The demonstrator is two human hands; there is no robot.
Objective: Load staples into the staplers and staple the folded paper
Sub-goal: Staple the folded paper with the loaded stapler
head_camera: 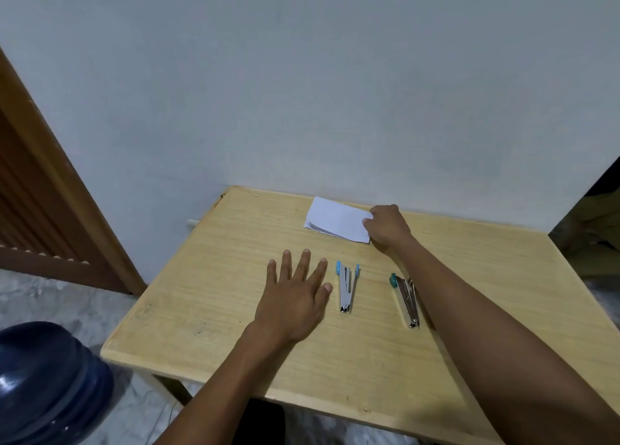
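A folded white paper [335, 219] lies at the far edge of the wooden table [208, 277], close to the wall. My right hand [387, 225] rests at the paper's right end, fingers curled on its edge. Two small metal staplers lie nearer me. The one with light blue tips [347, 287] is spread apart in a V. The one with a teal tip [406, 298] lies partly under my right forearm. My left hand [295, 293] is flat on the table with fingers spread, just left of the blue stapler, holding nothing.
The table stands against a pale wall. A dark blue water jug [47, 381] sits on the floor at the lower left. A brown wooden door [37, 189] is at the left. Dim clutter shows past the table's right edge.
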